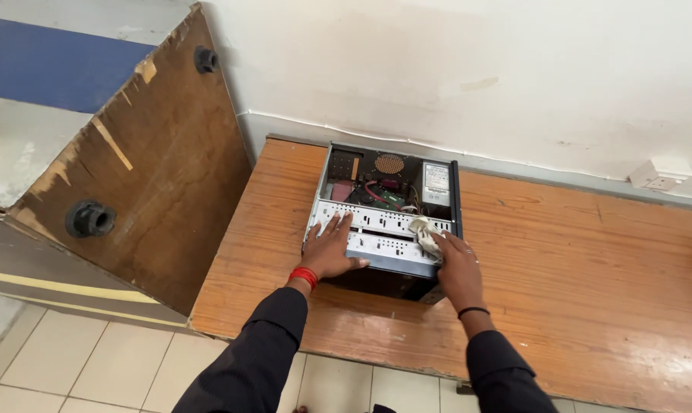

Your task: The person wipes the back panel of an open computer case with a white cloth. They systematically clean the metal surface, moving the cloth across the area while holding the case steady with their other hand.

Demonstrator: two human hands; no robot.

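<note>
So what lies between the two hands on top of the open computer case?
In the head view, only the case's perforated metal drive cage spans between the left hand and the right hand, which presses a pale cloth there.

Drive cage (pixel 380 233) partly under both hands, case interior (pixel 376 187) too small, table (pixel 591 252) cut off right.

The computer case (pixel 384 218) sits on the table (pixel 560 260), against the wall (pixel 438 69).

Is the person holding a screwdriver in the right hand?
No, the right hand presses a pale crumpled cloth onto the open computer case, and no tool shows.
</note>
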